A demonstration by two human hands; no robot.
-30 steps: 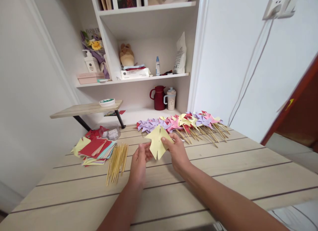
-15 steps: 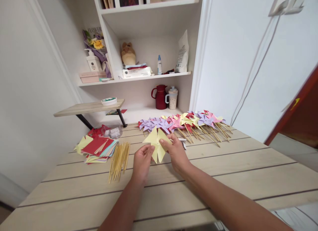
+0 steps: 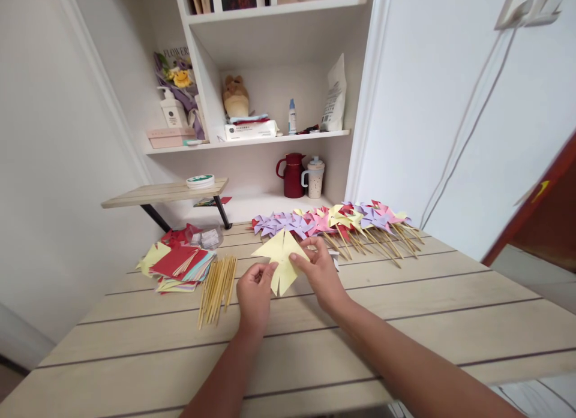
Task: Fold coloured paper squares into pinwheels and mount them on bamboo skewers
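A pale yellow square of paper [image 3: 281, 259], slit in from its corners, is held up above the table between both hands. My left hand [image 3: 255, 289] pinches its lower left side between thumb and fingers. On the right side, my right hand [image 3: 321, 271] grips it with the thumb on the front face and the fingers partly hidden behind. Behind the paper lies a row of finished paper pinwheels [image 3: 333, 219] in purple, pink, red and yellow on sticks. Left of my left hand are a bundle of wooden sticks [image 3: 218, 291] and a stack of coloured paper squares [image 3: 182, 265].
A clear plastic box [image 3: 209, 236] with small white pieces sits behind the paper stack. A low wooden stand [image 3: 166, 193] rises at the back left. A red jug [image 3: 294, 175] and a speckled cup [image 3: 315, 177] stand under the shelf [image 3: 252, 143].
The yellow paper has opened out flatter and turned slightly between my hands. My left hand has shifted a little to the left. The whole view has moved slightly.
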